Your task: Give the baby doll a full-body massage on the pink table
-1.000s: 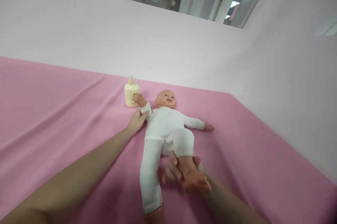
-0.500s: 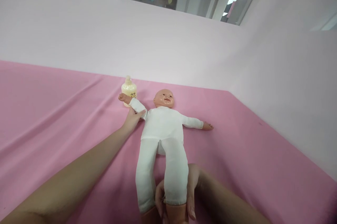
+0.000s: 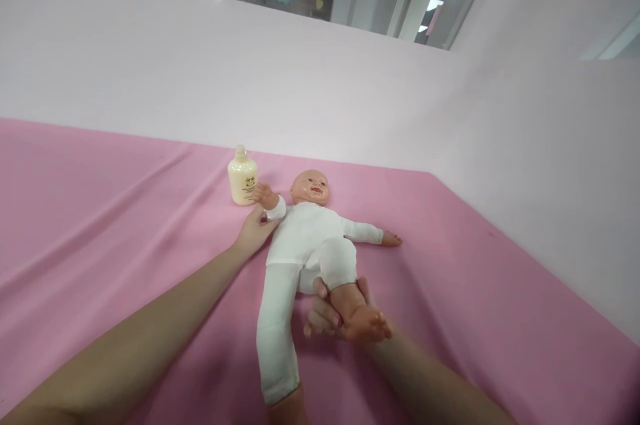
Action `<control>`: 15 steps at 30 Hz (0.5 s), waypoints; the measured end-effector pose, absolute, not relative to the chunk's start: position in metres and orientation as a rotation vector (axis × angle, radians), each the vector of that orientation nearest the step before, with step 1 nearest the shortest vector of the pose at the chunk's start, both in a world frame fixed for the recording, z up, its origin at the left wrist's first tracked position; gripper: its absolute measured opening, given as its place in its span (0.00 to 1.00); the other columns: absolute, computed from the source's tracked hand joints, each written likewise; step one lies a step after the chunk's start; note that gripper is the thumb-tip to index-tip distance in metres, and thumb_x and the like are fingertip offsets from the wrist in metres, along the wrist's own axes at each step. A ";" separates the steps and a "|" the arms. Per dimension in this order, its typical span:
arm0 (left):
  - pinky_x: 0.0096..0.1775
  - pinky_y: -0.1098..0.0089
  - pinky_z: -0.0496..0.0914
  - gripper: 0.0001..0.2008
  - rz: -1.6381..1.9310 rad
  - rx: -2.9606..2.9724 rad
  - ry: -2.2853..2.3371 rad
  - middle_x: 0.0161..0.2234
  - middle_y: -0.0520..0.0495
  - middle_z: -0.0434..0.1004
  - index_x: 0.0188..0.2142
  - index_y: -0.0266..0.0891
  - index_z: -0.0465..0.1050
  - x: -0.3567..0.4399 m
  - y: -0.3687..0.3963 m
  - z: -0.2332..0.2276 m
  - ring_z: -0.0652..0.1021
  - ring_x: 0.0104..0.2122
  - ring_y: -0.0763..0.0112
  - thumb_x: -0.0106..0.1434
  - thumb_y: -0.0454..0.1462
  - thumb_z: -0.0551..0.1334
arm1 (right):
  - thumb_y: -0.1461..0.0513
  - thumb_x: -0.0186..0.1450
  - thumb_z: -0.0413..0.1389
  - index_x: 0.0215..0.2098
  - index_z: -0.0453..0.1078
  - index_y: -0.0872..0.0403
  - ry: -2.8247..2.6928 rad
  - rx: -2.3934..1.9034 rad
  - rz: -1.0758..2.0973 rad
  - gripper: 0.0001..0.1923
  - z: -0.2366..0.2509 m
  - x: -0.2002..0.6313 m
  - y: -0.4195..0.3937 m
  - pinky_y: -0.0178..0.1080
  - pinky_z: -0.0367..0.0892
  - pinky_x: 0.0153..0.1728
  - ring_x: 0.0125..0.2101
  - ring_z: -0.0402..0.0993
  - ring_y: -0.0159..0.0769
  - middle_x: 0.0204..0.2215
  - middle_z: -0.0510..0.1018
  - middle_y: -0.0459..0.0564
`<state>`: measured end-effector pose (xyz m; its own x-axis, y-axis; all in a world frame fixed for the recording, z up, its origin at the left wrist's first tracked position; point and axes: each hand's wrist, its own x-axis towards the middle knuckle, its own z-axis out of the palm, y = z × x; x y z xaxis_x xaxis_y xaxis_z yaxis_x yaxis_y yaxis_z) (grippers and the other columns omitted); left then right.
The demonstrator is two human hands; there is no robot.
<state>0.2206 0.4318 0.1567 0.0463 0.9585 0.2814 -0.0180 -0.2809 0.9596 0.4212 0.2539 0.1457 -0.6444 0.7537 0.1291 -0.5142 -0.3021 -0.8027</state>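
Head view, centre of the frame: baby doll [image 3: 305,238] in a white suit, on its back on the pink cloth [image 3: 110,225], head toward the upper middle, legs toward the lower edge — long axis running nearly top to bottom. Left hand [image 3: 255,230] just left of centre, curled around the doll's raised arm [image 3: 273,206] near the wrist. Right hand [image 3: 333,312] lower centre, clasped around the shin of one leg [image 3: 345,278], knee bent up toward the torso, bare foot [image 3: 367,325] jutting over the fingers. Other leg [image 3: 275,332] lying straight, down to the bottom edge. Cream bottle [image 3: 243,177] upright, just above and left of the raised doll hand — touching or only close, hard to tell. Pale wall [image 3: 320,78] behind, across the upper frame.
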 end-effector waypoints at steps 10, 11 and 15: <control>0.61 0.53 0.60 0.21 1.239 2.265 0.829 0.55 0.46 0.76 0.53 0.48 0.75 0.219 0.425 0.164 0.71 0.58 0.57 0.62 0.34 0.56 | 0.39 0.61 0.53 0.38 0.68 0.55 -0.663 -0.341 2.097 0.27 0.181 0.421 0.259 0.39 0.67 0.42 0.23 0.55 0.29 0.21 0.62 0.39; 0.61 0.53 0.61 0.22 1.233 2.291 0.832 0.55 0.46 0.76 0.54 0.48 0.75 0.218 0.426 0.163 0.71 0.58 0.57 0.62 0.33 0.55 | 0.39 0.61 0.53 0.37 0.68 0.55 -0.647 -0.343 2.098 0.28 0.181 0.421 0.259 0.38 0.68 0.42 0.23 0.54 0.29 0.21 0.62 0.39; 0.60 0.55 0.61 0.23 1.254 2.329 0.798 0.55 0.46 0.76 0.55 0.48 0.74 0.218 0.428 0.160 0.72 0.56 0.57 0.62 0.32 0.54 | 0.39 0.60 0.54 0.38 0.69 0.56 -0.651 -0.342 2.123 0.28 0.183 0.420 0.258 0.40 0.68 0.43 0.23 0.55 0.29 0.21 0.63 0.40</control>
<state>0.2176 0.4279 0.1599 0.4418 0.6375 0.6312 0.3020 -0.7682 0.5645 0.4195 0.2582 0.1830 -0.5883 0.8086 -0.0078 -0.6651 -0.4894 -0.5641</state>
